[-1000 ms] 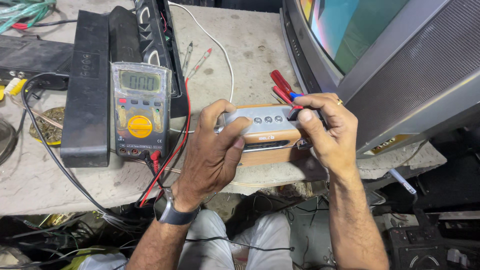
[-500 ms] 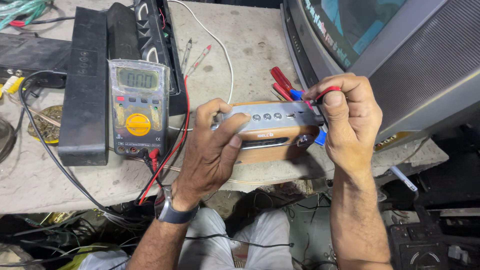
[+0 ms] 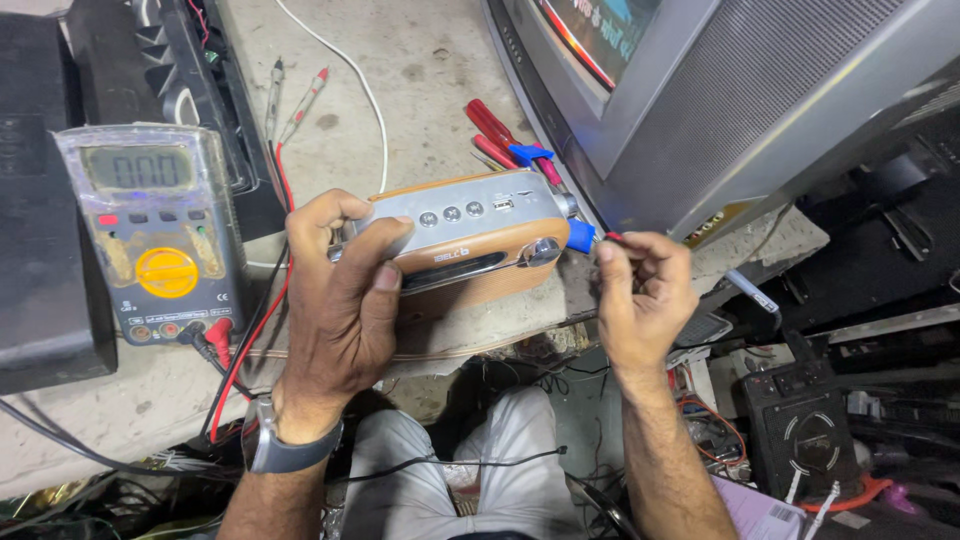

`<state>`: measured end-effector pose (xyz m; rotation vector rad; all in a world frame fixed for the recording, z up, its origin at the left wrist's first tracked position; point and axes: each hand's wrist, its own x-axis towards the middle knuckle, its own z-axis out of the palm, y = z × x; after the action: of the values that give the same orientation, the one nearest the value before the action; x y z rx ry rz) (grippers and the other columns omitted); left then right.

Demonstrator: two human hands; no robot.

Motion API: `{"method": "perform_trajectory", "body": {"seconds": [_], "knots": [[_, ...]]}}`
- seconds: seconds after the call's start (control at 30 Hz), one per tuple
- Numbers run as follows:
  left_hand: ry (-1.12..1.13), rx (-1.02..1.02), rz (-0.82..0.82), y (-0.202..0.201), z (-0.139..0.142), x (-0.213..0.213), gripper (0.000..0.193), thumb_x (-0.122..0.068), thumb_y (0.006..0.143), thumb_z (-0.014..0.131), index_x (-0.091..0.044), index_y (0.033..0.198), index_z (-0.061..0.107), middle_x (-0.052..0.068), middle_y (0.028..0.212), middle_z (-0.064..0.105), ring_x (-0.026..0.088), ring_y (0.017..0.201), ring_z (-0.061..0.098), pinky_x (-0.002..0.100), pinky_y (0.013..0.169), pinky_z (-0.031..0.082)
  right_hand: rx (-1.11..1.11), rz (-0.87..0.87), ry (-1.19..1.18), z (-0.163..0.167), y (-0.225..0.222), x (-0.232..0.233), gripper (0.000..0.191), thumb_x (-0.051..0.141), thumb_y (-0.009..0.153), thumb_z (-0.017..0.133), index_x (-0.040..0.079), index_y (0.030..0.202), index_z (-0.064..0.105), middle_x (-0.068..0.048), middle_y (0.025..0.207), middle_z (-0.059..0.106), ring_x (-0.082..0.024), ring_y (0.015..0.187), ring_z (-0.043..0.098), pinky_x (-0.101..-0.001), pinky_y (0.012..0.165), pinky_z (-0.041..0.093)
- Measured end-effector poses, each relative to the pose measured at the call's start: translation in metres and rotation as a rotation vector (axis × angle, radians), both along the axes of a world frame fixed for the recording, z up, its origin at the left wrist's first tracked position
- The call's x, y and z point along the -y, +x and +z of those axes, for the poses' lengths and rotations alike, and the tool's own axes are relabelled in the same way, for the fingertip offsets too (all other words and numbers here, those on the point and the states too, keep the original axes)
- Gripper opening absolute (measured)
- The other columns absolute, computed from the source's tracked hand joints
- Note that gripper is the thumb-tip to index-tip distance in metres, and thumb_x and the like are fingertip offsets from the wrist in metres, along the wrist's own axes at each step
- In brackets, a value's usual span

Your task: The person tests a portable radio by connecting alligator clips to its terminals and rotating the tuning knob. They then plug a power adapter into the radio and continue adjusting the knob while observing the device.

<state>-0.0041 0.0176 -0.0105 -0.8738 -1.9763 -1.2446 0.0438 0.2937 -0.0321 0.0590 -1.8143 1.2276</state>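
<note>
The left hand [image 3: 345,300] wraps its fingers around a boxy radio [image 3: 470,240], tan-sided with a smooth silver top, at the rough concrete tabletop [image 3: 420,70] edge. The right hand [image 3: 640,295], earlier up on the radio's end, now sits lower, fingers pinched together on a thin red wire [image 3: 612,237].

Left hand [image 3: 345,290] curled in a firm grasp, right hand [image 3: 640,295] with fingers [image 3: 606,252] pinched.
</note>
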Motion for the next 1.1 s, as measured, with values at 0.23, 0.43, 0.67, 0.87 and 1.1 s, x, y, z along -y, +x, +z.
{"method": "perform_trajectory", "body": {"seconds": [0.23,0.43,0.67,0.87,1.1], "knots": [[-0.007,0.019,-0.008,0.002,0.002,0.002,0.029,-0.016,0.107,0.054,-0.012,0.135,0.061,0.019,0.134,0.047,0.031,0.118,0.05,0.04,0.104,0.044,0.22,-0.171,0.512,0.008,0.002,0.002,0.013,0.007,0.096,0.074,0.002,0.108,0.071,-0.014,0.095,0.075,-0.025,0.084,0.073,-0.0346,0.072,0.056],[0.029,0.0,0.002,0.004,-0.002,0.001,0.032,-0.024,0.114,0.051,-0.015,0.145,0.057,0.021,0.147,0.044,0.034,0.131,0.049,0.042,0.113,0.042,0.257,-0.218,0.626,0.005,-0.01,0.009,0.016,0.006,0.088,0.075,0.002,0.104,0.072,-0.015,0.102,0.073,-0.034,0.093,0.07,-0.0411,0.079,0.055],[0.177,0.278,0.021,0.004,-0.004,0.007,0.086,-0.046,0.102,0.063,0.007,0.158,0.026,0.027,0.15,0.046,0.033,0.133,0.056,0.043,0.115,0.044,0.078,-0.129,0.371,-0.001,-0.004,0.013,0.018,0.009,0.102,0.065,-0.003,0.114,0.069,-0.018,0.113,0.07,-0.028,0.104,0.07,-0.0369,0.093,0.054],[0.373,0.532,-0.161,0.002,0.007,0.003,0.082,-0.036,0.095,0.071,0.008,0.153,0.035,0.021,0.136,0.064,0.023,0.125,0.062,0.036,0.108,0.048,0.007,0.048,0.137,-0.008,0.03,0.063,0.036,0.015,0.104,0.056,-0.003,0.136,0.057,-0.017,0.136,0.059,-0.025,0.12,0.061,-0.039,0.108,0.051],[0.396,0.367,0.039,0.049,0.02,-0.021,0.07,-0.023,0.092,0.077,0.006,0.147,0.044,0.019,0.132,0.067,0.022,0.119,0.068,0.034,0.099,0.056,0.102,0.562,-0.029,-0.01,0.053,0.12,0.106,0.047,0.103,0.065,-0.003,0.166,-0.004,-0.023,0.179,-0.001,-0.037,0.169,0.004,-0.0503,0.138,0.009]]}}
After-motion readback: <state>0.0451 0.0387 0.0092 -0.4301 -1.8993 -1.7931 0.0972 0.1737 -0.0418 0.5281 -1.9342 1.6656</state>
